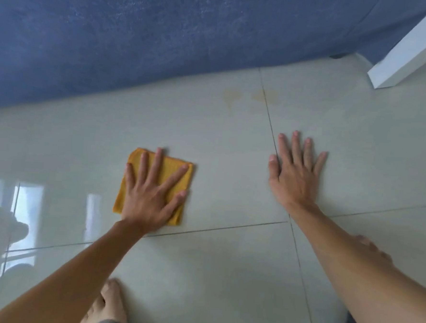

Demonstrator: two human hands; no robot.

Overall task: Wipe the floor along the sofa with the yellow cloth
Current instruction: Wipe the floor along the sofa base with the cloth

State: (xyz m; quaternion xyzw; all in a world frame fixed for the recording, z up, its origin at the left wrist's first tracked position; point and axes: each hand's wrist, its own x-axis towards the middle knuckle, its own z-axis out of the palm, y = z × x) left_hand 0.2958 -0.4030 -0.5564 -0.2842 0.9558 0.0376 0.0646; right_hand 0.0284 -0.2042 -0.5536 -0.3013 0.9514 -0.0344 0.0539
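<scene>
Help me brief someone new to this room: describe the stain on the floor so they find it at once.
Start at the blue sofa and look at the pale tiled floor just below its lower edge. The stain lies there near a grout line, ahead of both hands and between them. It is a faint yellowish-brown pair of blotches, the only discoloured patch on the glossy tiles.

Head view, angled steeply down, close to floor point(232, 150)

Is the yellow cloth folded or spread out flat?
Folded: the yellow cloth shows doubled layers along its right edge, under the left hand.
</scene>
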